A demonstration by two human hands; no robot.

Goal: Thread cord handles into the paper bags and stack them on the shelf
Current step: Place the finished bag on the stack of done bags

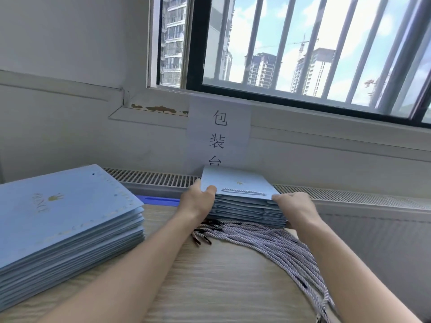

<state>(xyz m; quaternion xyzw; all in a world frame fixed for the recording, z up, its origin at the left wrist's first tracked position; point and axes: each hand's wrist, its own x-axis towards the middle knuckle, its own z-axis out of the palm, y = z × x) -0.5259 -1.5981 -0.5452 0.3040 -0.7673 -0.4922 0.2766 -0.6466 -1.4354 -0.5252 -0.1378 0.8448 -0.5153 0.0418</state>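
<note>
Light wood-grain table [233, 287] pushed up against a white wall, with a slatted radiator grille [151, 178] running along the back. Above that there's a barred window [303, 54] looking out on tower blocks and blue sky. A paper sign [219, 134] with Chinese characters hangs under the sill.

On the left sits a tall stack of flat blue bags [70, 217]. The finished stack [247, 210] is at the back middle of the table, right against the grille. The top bag [235, 183] lies flat on it with its long axis running left to right and its handle edge facing the person. Its cord handle [242, 191] lies flat along that near edge.

The left hand [198, 201] pinches the bag's near left corner, thumb on top and fingers tucked underneath. The right hand [293, 206] curls round the near right corner the same way, though its back hides most of the fingers.

The loose cords [268, 243] lie on the table just in front of that stack. Their black tips are bunched by the left wrist and the rest trails off toward the near right edge.
</note>
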